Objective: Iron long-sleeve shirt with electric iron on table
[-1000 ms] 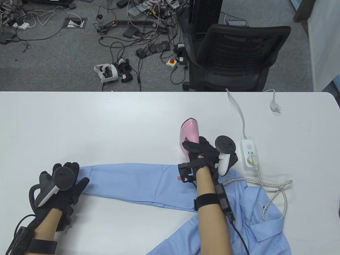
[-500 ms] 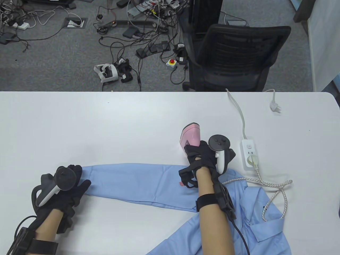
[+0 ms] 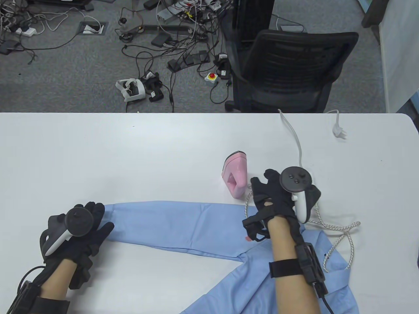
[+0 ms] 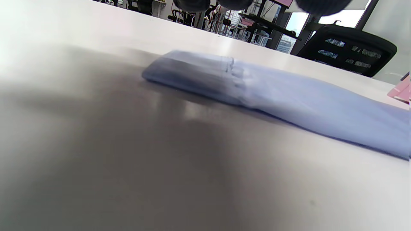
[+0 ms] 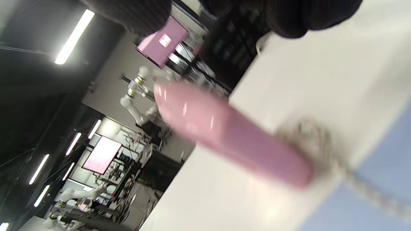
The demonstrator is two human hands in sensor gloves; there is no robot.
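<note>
A light blue long-sleeve shirt (image 3: 183,229) lies on the white table (image 3: 98,147), one sleeve stretched left, the body bunched at the bottom right. A pink electric iron (image 3: 235,175) stands on the table just beyond the sleeve. My right hand (image 3: 265,183) is open and empty, fingers spread, just right of the iron. The iron shows blurred in the right wrist view (image 5: 231,138). My left hand (image 3: 98,216) lies open at the sleeve's cuff end. In the left wrist view the cuff (image 4: 192,70) lies flat below my fingertips (image 4: 192,2).
The iron's braided cord (image 3: 340,235) loops over the shirt at the right. A white cable (image 3: 294,137) runs to the far edge, with a loose plug (image 3: 338,132) beside it. A black office chair (image 3: 294,65) stands beyond the table.
My right hand let go of the iron and moved right, opening. The iron now stands alone on the table. My left hand shifted slightly right at the cuff.
</note>
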